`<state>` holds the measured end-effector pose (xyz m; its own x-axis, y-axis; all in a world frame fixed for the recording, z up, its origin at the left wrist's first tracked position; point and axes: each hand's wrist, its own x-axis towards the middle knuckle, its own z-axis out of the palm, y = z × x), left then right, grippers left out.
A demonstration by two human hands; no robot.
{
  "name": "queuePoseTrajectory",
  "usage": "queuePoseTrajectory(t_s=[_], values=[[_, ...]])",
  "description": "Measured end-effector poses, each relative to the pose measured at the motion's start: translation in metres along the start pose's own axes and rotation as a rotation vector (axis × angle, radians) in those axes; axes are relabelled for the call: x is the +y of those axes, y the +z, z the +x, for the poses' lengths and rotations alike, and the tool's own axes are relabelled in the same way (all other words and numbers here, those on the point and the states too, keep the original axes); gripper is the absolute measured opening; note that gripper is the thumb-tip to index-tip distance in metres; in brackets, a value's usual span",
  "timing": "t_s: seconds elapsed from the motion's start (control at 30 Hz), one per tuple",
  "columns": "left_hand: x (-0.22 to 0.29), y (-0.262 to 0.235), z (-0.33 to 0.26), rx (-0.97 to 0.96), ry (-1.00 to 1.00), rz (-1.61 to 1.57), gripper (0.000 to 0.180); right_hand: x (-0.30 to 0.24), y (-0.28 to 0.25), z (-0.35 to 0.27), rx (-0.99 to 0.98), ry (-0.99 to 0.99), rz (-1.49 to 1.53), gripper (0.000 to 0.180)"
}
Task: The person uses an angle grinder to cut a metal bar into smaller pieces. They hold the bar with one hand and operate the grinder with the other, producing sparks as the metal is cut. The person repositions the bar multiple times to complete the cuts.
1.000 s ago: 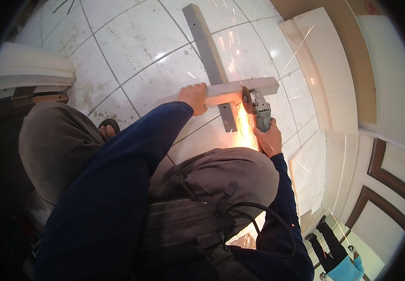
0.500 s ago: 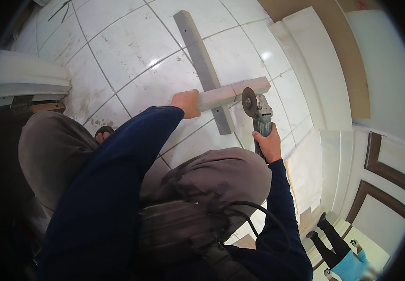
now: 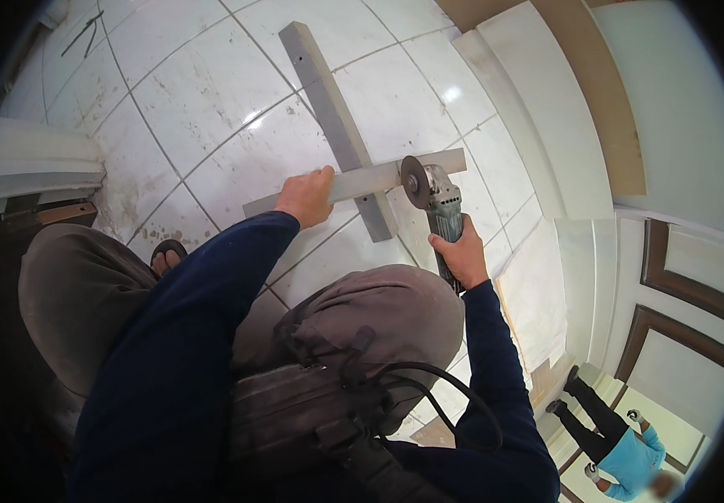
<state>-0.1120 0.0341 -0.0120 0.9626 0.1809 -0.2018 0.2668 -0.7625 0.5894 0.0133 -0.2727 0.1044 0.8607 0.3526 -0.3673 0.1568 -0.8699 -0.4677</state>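
A long grey rectangular bar (image 3: 362,180) lies crosswise over a second grey bar (image 3: 328,109) on the floor. My left hand (image 3: 305,198) is closed around the upper bar, left of the crossing. A dark line marks the upper bar right of the crossing. My right hand (image 3: 461,256) grips an angle grinder (image 3: 444,220) by its body, disc end pointing away from me. The grinder's brown disc (image 3: 415,182) stands at that line, overlapping the bar in view; I cannot tell if it touches or spins. The lower bar has small holes near its ends.
White floor tiles (image 3: 203,109) carry dirt and dust. Pale panels (image 3: 538,101) and a brown board (image 3: 613,109) stand at the right. A black cable (image 3: 462,390) loops over my lap. Far at the lower right stands another person (image 3: 626,457) in a light-blue shirt.
The upper bar has been turned and shows a different face, its left end now reaching past my left hand. My right hand has brought the grinder's disc against the bar's line in view.
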Motion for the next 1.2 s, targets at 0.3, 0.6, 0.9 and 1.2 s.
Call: queuePoseTrajectory(t_s=[0.3, 0.6, 0.9, 1.2], values=[[0.001, 0.000, 0.001, -0.002, 0.002, -0.020, 0.037, -0.003, 0.000, 0.001, 0.003, -0.012, -0.028, 0.069], [0.001, 0.000, 0.002, -0.025, -0.005, -0.001, 0.042, -0.021, 0.000, 0.003, -0.005, 0.067, -0.098, 0.068], [-0.002, 0.004, 0.004, -0.025, -0.020, -0.018, 0.041, -0.023, 0.002, 0.000, -0.014, 0.111, -0.066, 0.066], [-0.003, 0.004, 0.003, -0.031, -0.003, 0.012, 0.043, -0.028, 0.004, 0.020, 0.022, 0.041, -0.111, 0.062]])
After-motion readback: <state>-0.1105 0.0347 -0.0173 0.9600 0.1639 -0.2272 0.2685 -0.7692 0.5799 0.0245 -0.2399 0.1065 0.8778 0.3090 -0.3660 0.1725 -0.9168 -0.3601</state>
